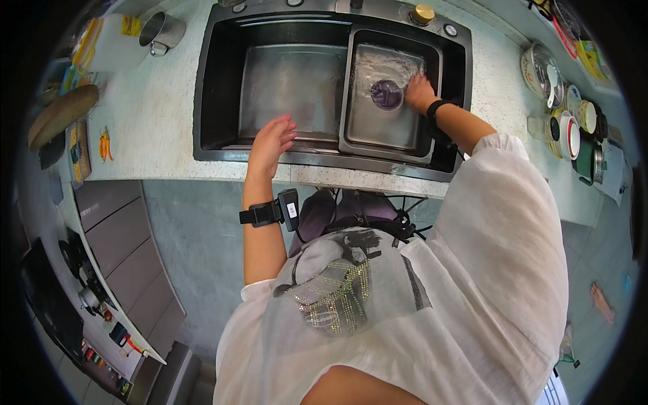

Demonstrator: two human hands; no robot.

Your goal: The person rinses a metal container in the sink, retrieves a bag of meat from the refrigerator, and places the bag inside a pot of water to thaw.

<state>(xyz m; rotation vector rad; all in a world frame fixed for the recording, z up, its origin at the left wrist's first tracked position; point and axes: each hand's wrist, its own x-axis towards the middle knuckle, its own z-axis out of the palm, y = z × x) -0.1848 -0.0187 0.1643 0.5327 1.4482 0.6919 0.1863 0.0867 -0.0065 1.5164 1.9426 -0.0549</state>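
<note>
My right hand point(420, 93) reaches down into the small right-hand basin point(358, 128) of a dark double sink. It is at the basin's right side, where the water surface is rippled. Just left of it is a round purple piece point(387, 95) at the basin's bottom; whether it is a drain strainer or a loose thing I cannot make out. The fingers point down and are mostly hidden. My left hand point(273, 140) hovers over the front edge of the large left basin point(290, 81), fingers stretched out, holding nothing. That basin's floor looks wet.
A metal mug point(162, 34) and a whitish jug point(111, 44) stand at the back left. Orange chillies point(105, 144) lie on the left counter. Jars point(570, 135) and a glass bowl with a white spoon point(542, 74) crowd the right. A gold knob point(422, 14) tops the sink's back rim.
</note>
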